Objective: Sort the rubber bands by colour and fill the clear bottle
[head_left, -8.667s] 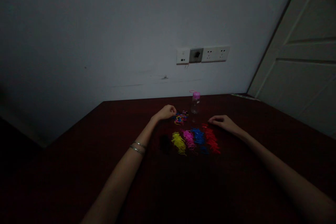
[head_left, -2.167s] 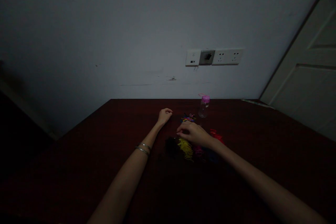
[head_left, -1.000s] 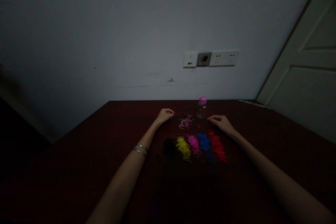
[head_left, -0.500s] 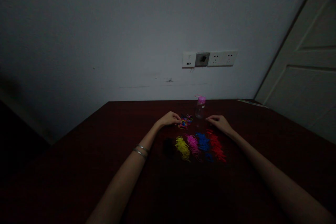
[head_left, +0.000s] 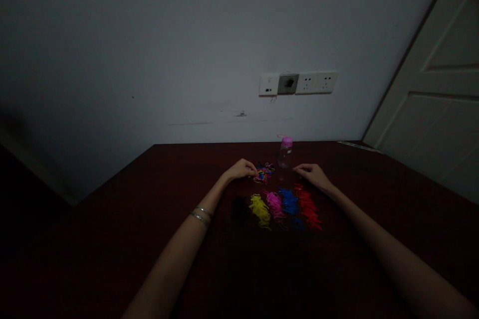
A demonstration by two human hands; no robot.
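My left hand [head_left: 242, 169] reaches to the left edge of a small mixed pile of coloured elastic bands [head_left: 265, 172]. Its fingers are closed, with the tips touching the bands; what is between them is too small to make out. My right hand [head_left: 311, 173] rests right of the pile, just below a clear bottle with a pink lid [head_left: 285, 154]. Thumb and fingertips there are pinched together, and anything they hold is hidden. Nearer to me lie sorted heaps of bands: black [head_left: 240, 209], yellow [head_left: 259, 210], pink [head_left: 276, 205], blue [head_left: 289, 201] and red [head_left: 309, 208].
Everything lies on a dark red-brown table [head_left: 149, 199] pushed against a pale wall [head_left: 149, 50]. Sockets and switches [head_left: 316, 83] are set in the wall above the bottle. At the right stands a panelled door [head_left: 441, 89]. The light is dim.
Both hands stay almost where they were, and the heaps look the same. The view has shifted very slightly.
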